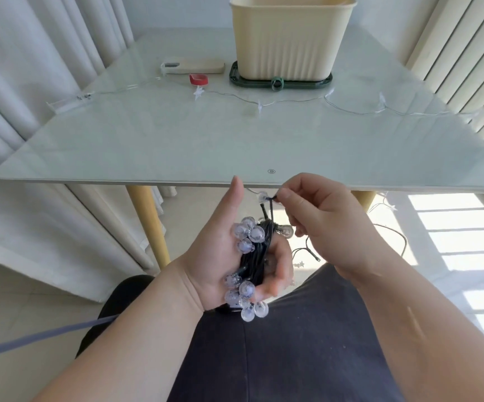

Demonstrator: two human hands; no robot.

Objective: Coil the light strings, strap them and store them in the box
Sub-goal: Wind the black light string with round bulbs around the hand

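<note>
Nearest the camera, above the lap in dark trousers point(307, 343), the left hand point(220, 256) grips a bundle of the dark-wired bulb string point(256, 256). Its fingers are curled round the coil and the thumb is raised, and clear bulbs cluster at the top and bottom of the bundle. The right hand point(321, 224) pinches the dark wire just behind one bulb point(262, 196), thumb and forefinger closed on it, above the coil and just below the near edge of the surface point(177, 146). A short loose tail of dark wire point(307, 252) hangs under the right hand; how much more lies uncoiled cannot be told. Judgement: this string is mostly coiled, with the last turns in hand, and it carries no strap. On the surface a second string, the clear-wired star string point(261, 104), lies stretched across the middle, uncoiled. Its clear battery case point(69, 101) is at the left and its other end runs toward the right edge. Beyond it lie a red rolled band point(198, 79), a flat beige device point(194, 66) and a green loop point(277, 82); the band and the loop are likely straps, unused. At the far side the cream box point(290, 36) stands on a dark green lid point(236, 76), and its inside is not visible. Outstanding: finish and strap the first coil, coil and strap the second, box both.
</note>
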